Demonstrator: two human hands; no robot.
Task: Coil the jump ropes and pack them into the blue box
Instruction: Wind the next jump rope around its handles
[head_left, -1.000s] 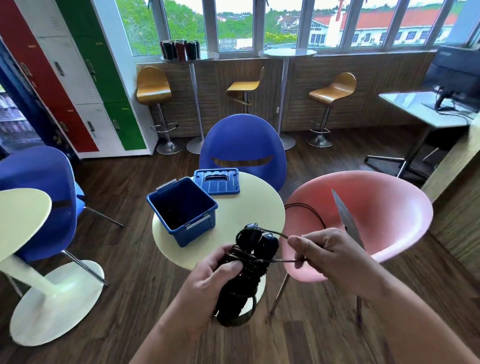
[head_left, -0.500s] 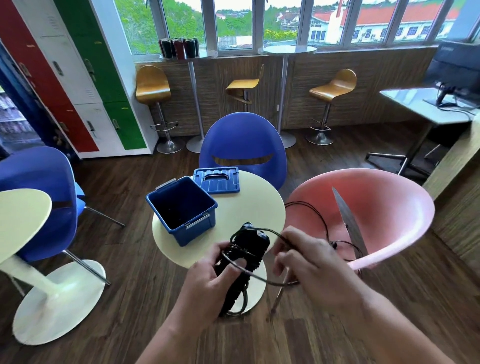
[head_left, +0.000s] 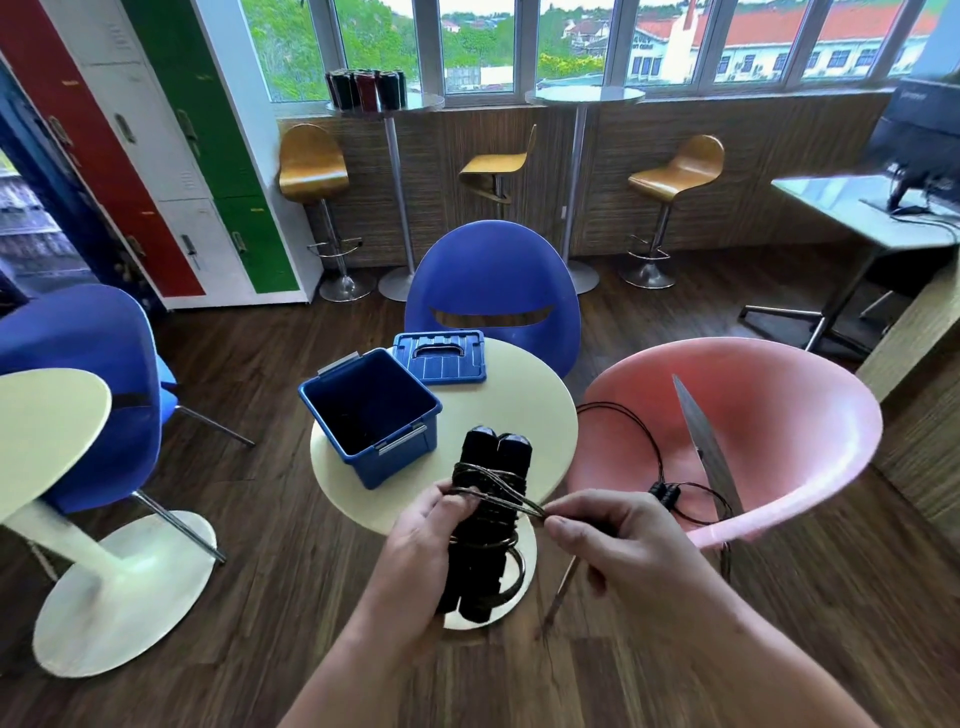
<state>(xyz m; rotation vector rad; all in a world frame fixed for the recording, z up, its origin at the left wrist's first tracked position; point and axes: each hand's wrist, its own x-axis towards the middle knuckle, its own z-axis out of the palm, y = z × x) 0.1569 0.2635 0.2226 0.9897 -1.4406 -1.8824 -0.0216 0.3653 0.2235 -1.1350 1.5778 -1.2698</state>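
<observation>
My left hand (head_left: 415, 551) grips a black jump rope (head_left: 491, 467) by its two handles, held side by side and upright, with thin cord wound round them. My right hand (head_left: 618, 540) pinches the cord's loose end just right of the handles and holds it taut. The open blue box (head_left: 332, 415) stands on the round cream table (head_left: 530, 395) ahead of my hands, its inside dark. A second black jump rope (head_left: 662, 491) lies loose on the pink chair (head_left: 779, 415), its cord trailing toward the table.
The box's blue lid (head_left: 441, 356) lies flat on the table behind the box. A blue chair (head_left: 493, 280) stands beyond the table, another blue chair (head_left: 88, 364) and a cream table (head_left: 47, 415) at the left. Bar stools, lockers and a desk line the walls.
My right hand has carried the cord round the handles and pulled it out to the right. The handles now stand more upright in my left hand, and the wrap looks tighter.
</observation>
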